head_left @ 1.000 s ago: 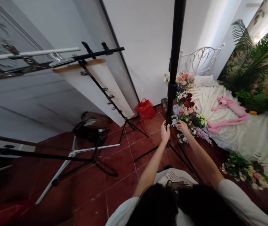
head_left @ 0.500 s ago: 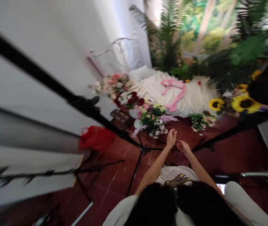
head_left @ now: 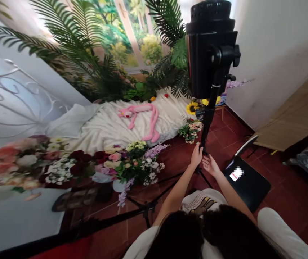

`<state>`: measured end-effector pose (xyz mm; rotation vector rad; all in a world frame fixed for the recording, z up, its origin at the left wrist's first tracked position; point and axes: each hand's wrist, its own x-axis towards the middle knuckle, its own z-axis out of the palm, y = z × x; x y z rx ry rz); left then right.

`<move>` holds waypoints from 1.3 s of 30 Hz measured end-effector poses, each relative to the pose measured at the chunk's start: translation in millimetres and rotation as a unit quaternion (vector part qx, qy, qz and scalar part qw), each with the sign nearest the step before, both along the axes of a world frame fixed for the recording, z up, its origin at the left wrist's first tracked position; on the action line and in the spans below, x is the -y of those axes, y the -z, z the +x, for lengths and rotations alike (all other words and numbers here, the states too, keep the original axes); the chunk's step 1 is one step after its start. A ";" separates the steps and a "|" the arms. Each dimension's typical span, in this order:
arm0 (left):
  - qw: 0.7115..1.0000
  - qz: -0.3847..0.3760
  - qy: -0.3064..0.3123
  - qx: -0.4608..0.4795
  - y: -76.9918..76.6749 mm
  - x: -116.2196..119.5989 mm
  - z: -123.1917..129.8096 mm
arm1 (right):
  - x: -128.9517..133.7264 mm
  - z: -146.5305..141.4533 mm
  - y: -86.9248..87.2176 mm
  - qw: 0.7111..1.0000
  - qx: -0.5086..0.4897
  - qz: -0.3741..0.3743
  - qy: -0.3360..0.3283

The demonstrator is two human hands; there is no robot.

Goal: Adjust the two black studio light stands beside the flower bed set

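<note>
Several bunches of flowers (head_left: 82,158) line the near side of a bed (head_left: 102,124) at left. A second stand (head_left: 107,221) crosses the lower left foreground at a slant. A pink toy (head_left: 143,107) lies on the pale bed cover, well apart from the hands.

Near the centre, the left hand (head_left: 196,156) is upright, close against the left side of a black pole (head_left: 207,124). Whether its grip is clamped there cannot be told. The pole carries a black lamp (head_left: 210,54) high above both hands and meets thin legs on the red floor. Just right of the pole, the right hand (head_left: 211,166) faces inward, its grip loosely curled and parted, with no object seen in it.

Finding on handling: the weight sits high, so sound practice, in this inspector's judgement, is one hand closed firmly round the pole and the other free for fittings. The pole should be kept plumb and its legs flat on the tiles, clear of the flowers.

Further right, a dark chair (head_left: 253,190) stands beside the right arm, a lit phone (head_left: 234,176) on its seat. A brown board (head_left: 286,115) leans beyond it.
</note>
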<state>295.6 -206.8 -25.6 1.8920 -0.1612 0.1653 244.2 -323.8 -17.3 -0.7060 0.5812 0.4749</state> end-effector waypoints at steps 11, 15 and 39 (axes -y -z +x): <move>1.000 -0.006 -0.008 0.006 14.9 -0.3 8.9 | 11.8 15.6 -16.6 0.893 0.243 -0.378 0.014; 1.000 -0.017 -0.011 0.013 19.0 0.6 8.8 | 19.4 20.4 -48.9 0.729 0.372 -0.573 -0.038; 1.000 0.016 0.023 -0.005 20.9 -4.8 13.1 | -28.4 56.0 -74.1 0.806 0.356 -0.466 0.083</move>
